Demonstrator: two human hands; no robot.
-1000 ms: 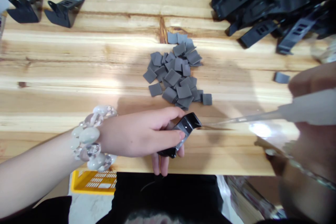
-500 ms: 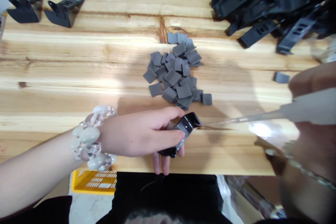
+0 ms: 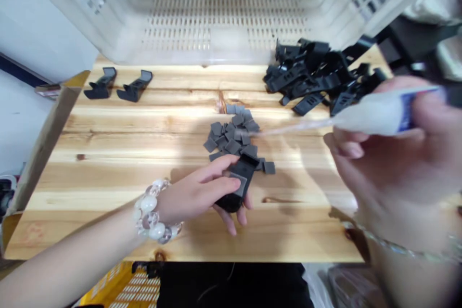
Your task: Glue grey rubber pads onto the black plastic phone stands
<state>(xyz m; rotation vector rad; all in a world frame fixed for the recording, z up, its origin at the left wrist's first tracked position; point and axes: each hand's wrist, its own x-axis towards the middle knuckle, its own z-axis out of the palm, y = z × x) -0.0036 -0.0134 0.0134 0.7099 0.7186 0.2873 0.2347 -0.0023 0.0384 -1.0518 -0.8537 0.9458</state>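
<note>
My left hand (image 3: pixel 202 190) grips a black plastic bracket (image 3: pixel 248 166) near the table's front edge, its thumb on a grey patch on the part. In my right hand (image 3: pixel 393 163), blurred by motion, is a white glue bottle (image 3: pixel 371 113) with a blue and red label. The bottle's long thin nozzle points left, its tip over a pile of small grey pads (image 3: pixel 233 145) just beyond the bracket. Two black brackets with grey pads on them, one at the far left (image 3: pixel 101 84) and another beside it (image 3: pixel 135 86), stand on the table.
A heap of black brackets (image 3: pixel 306 72) lies at the back right of the wooden table (image 3: pixel 119 187). Behind the table stands a large white perforated crate (image 3: pixel 227 48). A yellow basket (image 3: pixel 139 288) is below the front edge at the left.
The view has tilted up, showing more of the crate. My right hand has lifted the bottle, its nozzle moving away from the bracket. My left hand has turned the bracket.
</note>
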